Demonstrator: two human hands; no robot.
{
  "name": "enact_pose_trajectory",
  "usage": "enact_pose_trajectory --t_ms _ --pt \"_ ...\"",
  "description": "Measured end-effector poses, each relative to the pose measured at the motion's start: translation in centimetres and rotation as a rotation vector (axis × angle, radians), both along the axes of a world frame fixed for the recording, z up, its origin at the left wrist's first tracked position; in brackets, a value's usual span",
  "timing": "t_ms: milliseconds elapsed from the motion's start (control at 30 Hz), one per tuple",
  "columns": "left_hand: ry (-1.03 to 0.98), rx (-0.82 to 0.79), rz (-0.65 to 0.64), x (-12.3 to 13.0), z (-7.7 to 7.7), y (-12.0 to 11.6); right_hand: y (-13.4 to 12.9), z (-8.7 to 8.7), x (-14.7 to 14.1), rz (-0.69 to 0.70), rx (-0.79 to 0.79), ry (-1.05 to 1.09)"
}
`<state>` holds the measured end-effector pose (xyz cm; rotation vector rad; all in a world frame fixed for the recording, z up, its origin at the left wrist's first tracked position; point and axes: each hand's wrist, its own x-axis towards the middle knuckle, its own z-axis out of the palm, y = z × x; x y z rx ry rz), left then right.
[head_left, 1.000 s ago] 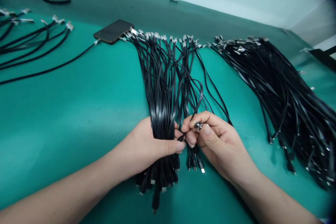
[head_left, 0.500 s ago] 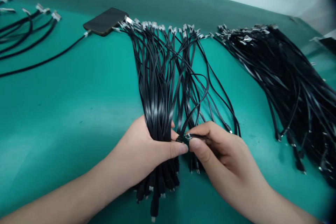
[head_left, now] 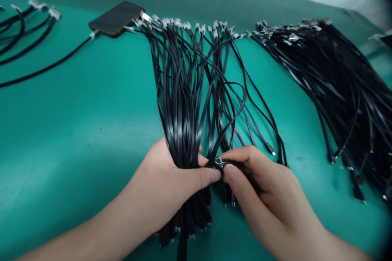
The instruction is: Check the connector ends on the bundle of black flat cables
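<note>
A thick bundle of flat black USB cables [head_left: 180, 118] runs through my left hand [head_left: 174, 179], which is wrapped round it below the middle. The lower connectors hang beneath that hand. One cable end [head_left: 210, 164] sticks out to the right at its thumb and index finger. My right hand [head_left: 269, 191] is closed, pinching a small dark piece with a shiny end [head_left: 219, 163] between thumb and index finger. That piece meets the cable end; its exact kind is hard to make out. Beside the bundle, several looser cables [head_left: 219, 102] lie partly behind my right hand.
A dark phone [head_left: 118, 19] lies at the back left with a cable [head_left: 49, 71] plugged in. Thicker black cables [head_left: 18, 32] lie at the far left. A large pile of black cables [head_left: 337, 73] covers the right of the green table [head_left: 76, 138].
The piece in my right hand has come up against the cable end at my left thumb, closing the small gap. The left hand keeps its hold, and the view has shifted slightly.
</note>
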<state>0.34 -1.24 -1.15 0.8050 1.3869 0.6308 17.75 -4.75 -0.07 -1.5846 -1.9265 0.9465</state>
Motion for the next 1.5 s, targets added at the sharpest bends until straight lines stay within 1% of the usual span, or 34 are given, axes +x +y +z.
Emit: enact_pose_trajectory --t_ms 300,500,733,867,1067,1167,1267,1333,1400,1500 --pt "0.016 -0.017 0.017 0.14 -0.10 0.17 -0.01 -0.02 -0.17 0.007 0.000 0.054" --pt "0.008 -0.017 0.017 0.04 0.01 -0.03 0.04 0.07 -0.18 0.006 0.005 0.022" --pt "-0.003 -0.027 0.010 0.26 0.17 0.37 0.19 0.06 -0.12 0.011 0.003 0.006" --pt "0.014 -0.004 0.008 0.18 0.26 0.24 0.45 0.02 -0.01 0.011 0.013 0.012" --pt "0.041 0.016 0.004 0.07 0.14 0.19 0.34 0.07 0.14 0.012 -0.013 0.010" --pt "0.072 0.008 0.006 0.11 0.08 0.20 0.33 -0.13 0.12 -0.054 -0.061 0.052" --pt "0.085 0.018 -0.003 0.01 -0.01 0.13 0.55 -0.35 0.13 -0.205 -0.058 0.167" --pt "0.087 0.021 -0.027 -0.17 -0.14 0.10 0.71 -0.40 0.19 -0.285 0.014 0.285" --pt "0.053 0.018 -0.076 -0.42 -0.28 0.10 0.77 -0.38 0.24 -0.336 0.103 0.406" --pt "-0.117 0.053 -0.156 -0.73 -0.43 0.11 0.61 -0.46 0.37 -0.373 0.215 0.527"
